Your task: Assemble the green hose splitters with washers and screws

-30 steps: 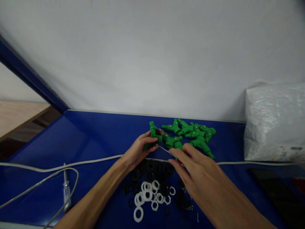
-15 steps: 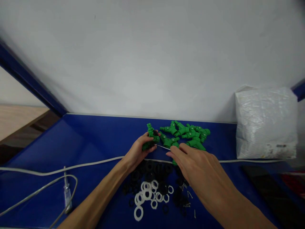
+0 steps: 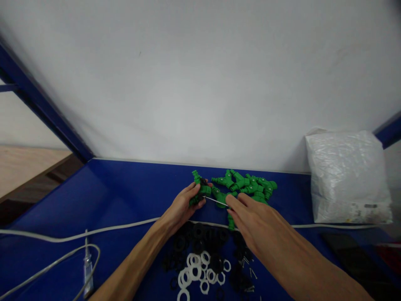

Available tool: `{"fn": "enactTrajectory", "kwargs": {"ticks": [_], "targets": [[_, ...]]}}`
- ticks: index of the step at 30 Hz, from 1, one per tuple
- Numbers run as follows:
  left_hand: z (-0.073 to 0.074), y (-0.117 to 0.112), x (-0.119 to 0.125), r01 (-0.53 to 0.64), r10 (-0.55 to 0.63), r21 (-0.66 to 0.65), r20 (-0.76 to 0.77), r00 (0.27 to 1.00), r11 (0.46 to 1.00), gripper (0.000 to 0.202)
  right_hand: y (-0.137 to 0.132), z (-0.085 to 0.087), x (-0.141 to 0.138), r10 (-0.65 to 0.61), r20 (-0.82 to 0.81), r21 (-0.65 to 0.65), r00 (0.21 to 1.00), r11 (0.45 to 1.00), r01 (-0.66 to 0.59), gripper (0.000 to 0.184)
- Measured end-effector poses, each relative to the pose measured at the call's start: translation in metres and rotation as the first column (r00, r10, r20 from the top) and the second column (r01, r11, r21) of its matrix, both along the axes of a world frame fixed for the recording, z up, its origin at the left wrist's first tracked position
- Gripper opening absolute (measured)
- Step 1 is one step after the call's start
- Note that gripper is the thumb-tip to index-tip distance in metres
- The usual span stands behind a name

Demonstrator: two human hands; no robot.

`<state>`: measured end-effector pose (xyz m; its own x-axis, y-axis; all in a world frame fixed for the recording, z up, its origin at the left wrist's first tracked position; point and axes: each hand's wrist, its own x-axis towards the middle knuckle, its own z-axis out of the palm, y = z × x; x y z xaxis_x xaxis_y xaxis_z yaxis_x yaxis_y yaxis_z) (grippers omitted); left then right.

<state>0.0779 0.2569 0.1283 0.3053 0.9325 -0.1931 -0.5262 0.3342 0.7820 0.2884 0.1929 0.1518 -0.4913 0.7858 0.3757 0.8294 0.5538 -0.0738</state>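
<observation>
My left hand (image 3: pixel 183 206) is closed around a green plastic fitting (image 3: pixel 200 190) with a black part on it, held just above the blue table (image 3: pixel 125 196). My right hand (image 3: pixel 250 217) grips a screwdriver with a thin metal shaft (image 3: pixel 215 201) and a green handle; the tip points at the fitting in my left hand. Just behind both hands lies a pile of several green fittings (image 3: pixel 247 186). Black rings (image 3: pixel 200 234) and white washers (image 3: pixel 196 267) are scattered in front of my hands, with small screws (image 3: pixel 249 271) beside them.
A white plastic bag (image 3: pixel 346 175) stands at the back right against the white wall. A white cable (image 3: pixel 94 230) runs across the table, and a second one loops at the left near a small tool (image 3: pixel 88 267). A dark object (image 3: pixel 360 259) lies at the right.
The camera view tilted up, so the table sits lower in frame. My right hand moved the screwdriver slightly closer to the fitting; my left hand keeps its hold.
</observation>
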Motion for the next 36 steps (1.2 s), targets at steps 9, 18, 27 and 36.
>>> {"fn": "enactTrajectory", "kwargs": {"ticks": [9, 18, 27, 36], "targets": [[0.004, 0.002, -0.008, 0.057, -0.042, 0.104, -0.145, 0.989, 0.993, 0.031, 0.003, 0.034, -0.015, 0.002, 0.049, -0.058, 0.999, 0.998, 0.001, 0.027], [-0.002, 0.0, -0.001, -0.061, 0.066, 0.087, -0.051, 0.997, 0.994, 0.032, 0.003, 0.023, -0.014, 0.021, 0.061, 0.059, 0.998, 0.998, -0.025, 0.028], [-0.005, 0.003, -0.003, -0.059, 0.067, 0.071, -0.105, 0.992, 0.996, 0.037, 0.002, 0.038, -0.019, 0.029, 0.036, -0.02, 0.999, 0.999, -0.029, 0.018], [0.003, -0.002, -0.004, -0.06, 0.069, 0.098, -0.088, 0.994, 0.993, 0.037, 0.004, 0.052, -0.02, -0.004, 0.077, 0.006, 0.997, 1.0, 0.003, 0.017]]}}
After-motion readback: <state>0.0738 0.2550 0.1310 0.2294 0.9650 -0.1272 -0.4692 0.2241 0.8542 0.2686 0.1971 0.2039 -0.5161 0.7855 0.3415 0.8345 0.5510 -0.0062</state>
